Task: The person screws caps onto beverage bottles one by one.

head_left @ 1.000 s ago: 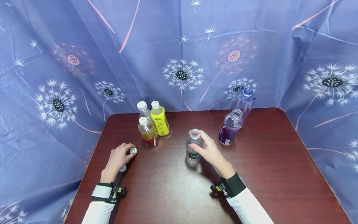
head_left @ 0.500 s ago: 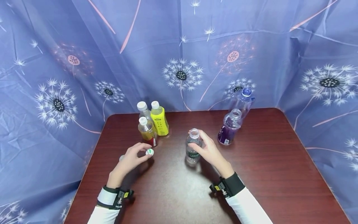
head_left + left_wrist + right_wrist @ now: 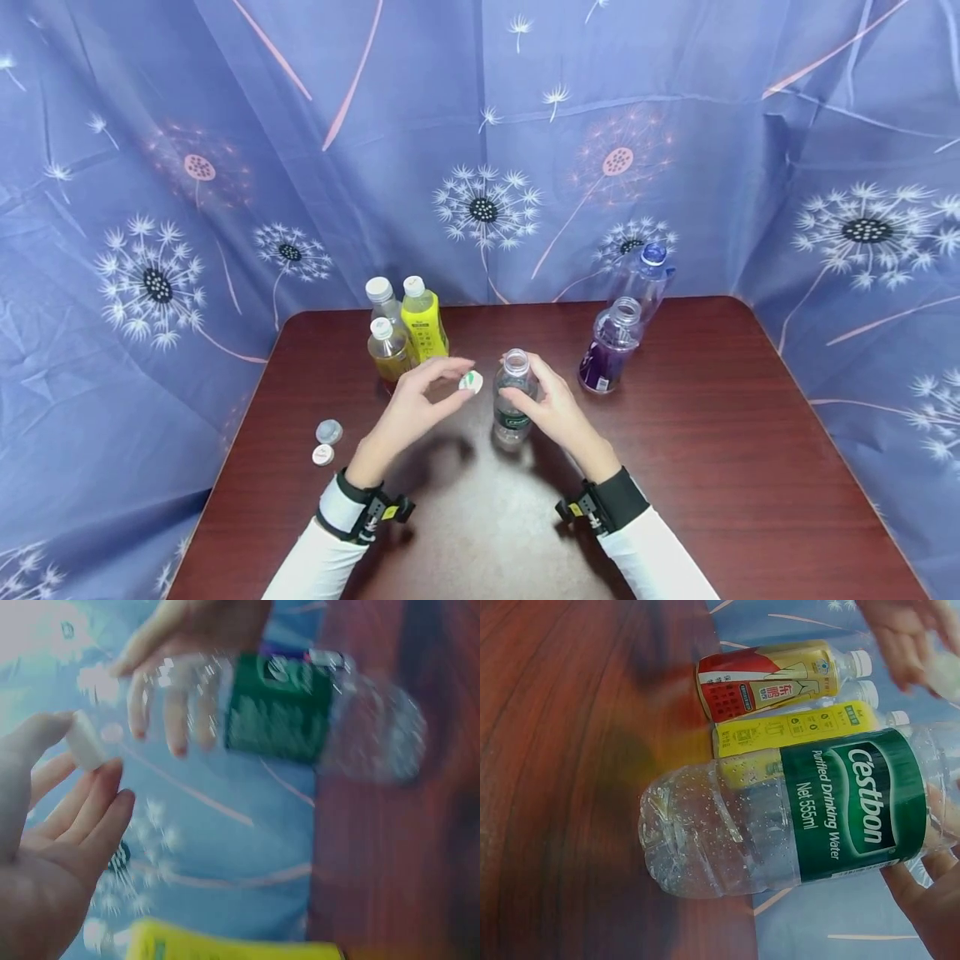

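My left hand (image 3: 420, 402) pinches a white bottle cap (image 3: 471, 382) with a green mark between thumb and fingertips, raised over the table. In the left wrist view the cap (image 3: 86, 741) shows edge-on. Just to its right, my right hand (image 3: 558, 408) grips the upper part of a clear water bottle (image 3: 512, 417) with an uncapped mouth. The bottle stands upright on the table. Its green label (image 3: 855, 802) reads C'estbon in the right wrist view. The cap is a short way left of the bottle's mouth, apart from it.
Three capped bottles stand behind my left hand, among them a yellow-labelled bottle (image 3: 425, 321). To the right are an uncapped purple-labelled bottle (image 3: 603, 358) and a bluish clear bottle (image 3: 645, 279). Two loose caps, a greyish cap (image 3: 329, 431) and a white cap (image 3: 322, 454), lie at the left.
My left hand has carried the cap from the table's left side rightward to near the bottle's mouth, uncovering the two loose caps. The right hand keeps its grip on the bottle.
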Demonstrator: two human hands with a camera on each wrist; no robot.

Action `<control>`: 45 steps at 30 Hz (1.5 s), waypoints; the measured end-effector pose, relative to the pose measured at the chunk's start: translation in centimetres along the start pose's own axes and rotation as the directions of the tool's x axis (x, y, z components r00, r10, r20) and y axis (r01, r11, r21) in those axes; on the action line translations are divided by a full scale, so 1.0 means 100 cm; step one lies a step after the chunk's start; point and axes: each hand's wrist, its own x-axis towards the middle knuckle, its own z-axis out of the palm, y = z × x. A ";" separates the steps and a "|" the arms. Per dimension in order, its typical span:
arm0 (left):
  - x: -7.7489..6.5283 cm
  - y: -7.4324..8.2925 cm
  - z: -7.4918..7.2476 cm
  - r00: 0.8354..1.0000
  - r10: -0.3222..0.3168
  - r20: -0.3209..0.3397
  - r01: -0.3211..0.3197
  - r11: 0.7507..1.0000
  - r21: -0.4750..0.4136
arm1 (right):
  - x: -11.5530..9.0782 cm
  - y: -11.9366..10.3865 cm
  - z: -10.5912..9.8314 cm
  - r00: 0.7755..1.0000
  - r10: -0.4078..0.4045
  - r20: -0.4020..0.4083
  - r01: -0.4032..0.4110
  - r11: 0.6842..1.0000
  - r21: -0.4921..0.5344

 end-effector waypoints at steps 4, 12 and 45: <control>0.019 0.010 0.016 0.993 0.072 -0.090 -0.078 0.995 -0.064 | -0.003 -0.021 -0.002 1.000 0.008 -0.007 -0.008 1.000 0.004; 0.044 0.029 0.037 0.977 0.153 -0.150 -0.160 0.986 -0.041 | -0.001 -0.032 -0.002 1.000 0.009 0.002 -0.009 0.999 0.036; 0.045 0.019 0.056 0.977 0.192 -0.098 -0.194 0.981 -0.017 | -0.004 0.013 0.001 1.000 -0.031 0.005 0.031 0.999 0.017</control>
